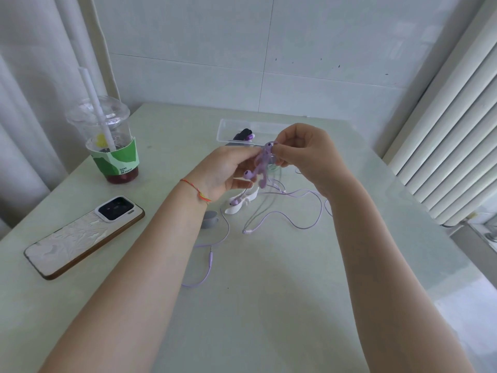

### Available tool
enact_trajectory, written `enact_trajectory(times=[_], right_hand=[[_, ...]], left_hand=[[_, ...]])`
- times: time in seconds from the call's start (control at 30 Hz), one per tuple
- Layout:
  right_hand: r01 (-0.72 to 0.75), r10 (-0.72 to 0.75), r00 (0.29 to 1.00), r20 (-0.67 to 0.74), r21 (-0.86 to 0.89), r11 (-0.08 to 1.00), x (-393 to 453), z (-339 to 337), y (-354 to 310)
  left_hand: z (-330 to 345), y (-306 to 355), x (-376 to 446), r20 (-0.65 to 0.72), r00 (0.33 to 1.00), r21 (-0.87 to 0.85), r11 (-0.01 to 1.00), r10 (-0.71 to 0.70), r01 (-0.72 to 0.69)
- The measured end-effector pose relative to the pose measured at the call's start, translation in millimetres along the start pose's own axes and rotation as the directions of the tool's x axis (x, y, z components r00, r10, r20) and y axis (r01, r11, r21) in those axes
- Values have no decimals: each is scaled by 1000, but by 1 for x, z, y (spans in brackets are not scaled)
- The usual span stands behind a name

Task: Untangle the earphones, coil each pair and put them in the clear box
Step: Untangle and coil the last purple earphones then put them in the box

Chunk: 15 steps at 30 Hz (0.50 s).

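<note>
Plug (211, 256): lilac jack lies low centre of frame on the table (269, 319), nearest the camera; stiff little barrel, a sound place to pinch when starting a coil.
Cord (279, 216): thin lilac wire, loops sprawled on the table from centre to right of centre; judged very light, limp, slick-coated, likely to spring out of a coil unless pinched at the crossing.
White piece (243, 203): soft-looking white winged shape at centre under the hands, a purple bud lying on it; cannot tell what it is.
Grey piece (209, 219): small rounded grey thing just left of the white piece, half hidden by the left forearm.
Phone (80, 238): left of frame, face down, pale crinkled-texture back, brown edge, dark camera block.
Left hand (223, 170): centre, raised above the table, fingers curled round the purple earphones (262, 164); red thread at the wrist.
Right hand (306, 154): right of centre, fingertips pinching the top of the same bunch beside the left hand's.
Earphones: bunched between both hands, one bud hanging out below; cords trail down to the table. Buds hard, small, glossy; judged best held by bud stems or the cord junction, not pulled by the wire, since knots tighten.
Cup (107, 141): upper left, clear plastic, domed lid, white straw, green sleeve, dark red drink at the bottom.
Box (228, 127): clear, shallow, rigid-walled, just beyond the hands; something dark and purple already inside.
Far: white tiled wall; pale curtain left; ribbed white radiator right.
</note>
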State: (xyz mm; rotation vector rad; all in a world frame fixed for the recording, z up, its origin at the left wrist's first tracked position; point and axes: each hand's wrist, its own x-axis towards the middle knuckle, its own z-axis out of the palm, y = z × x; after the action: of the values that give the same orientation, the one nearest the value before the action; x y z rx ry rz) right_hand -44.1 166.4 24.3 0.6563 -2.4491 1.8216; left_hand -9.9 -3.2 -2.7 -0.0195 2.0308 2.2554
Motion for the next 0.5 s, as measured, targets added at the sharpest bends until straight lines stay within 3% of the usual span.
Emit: enact_trajectory(times=[0.07, 0.13, 0.27, 0.37, 0.43, 0.5], right_hand=[[22, -26, 998, -53, -76, 997, 1, 4, 2], [32, -42, 997, -69, -137, 990, 1, 7, 2], [18, -20, 999, -36, -64, 998, 0, 4, 1], [0, 0, 1000, 6, 51, 999, 1, -3, 0], [-17, 16, 1000, 16, 98, 995, 1, -4, -1], [-36, 35, 999, 8, 101, 994, 0, -2, -2]], left_hand=[[2, -3, -2, 107, 994, 25, 999, 20, -22], [2, -4, -1, 106, 993, 32, 998, 49, -52], [-4, -6, 6, -142, 988, 34, 997, -57, 62], [-14, -13, 12, -378, 920, 121, 980, -100, 156], [-16, -14, 13, -447, 894, 211, 974, 26, 77], [-13, -9, 12, -369, 921, 179, 982, 121, -57]])
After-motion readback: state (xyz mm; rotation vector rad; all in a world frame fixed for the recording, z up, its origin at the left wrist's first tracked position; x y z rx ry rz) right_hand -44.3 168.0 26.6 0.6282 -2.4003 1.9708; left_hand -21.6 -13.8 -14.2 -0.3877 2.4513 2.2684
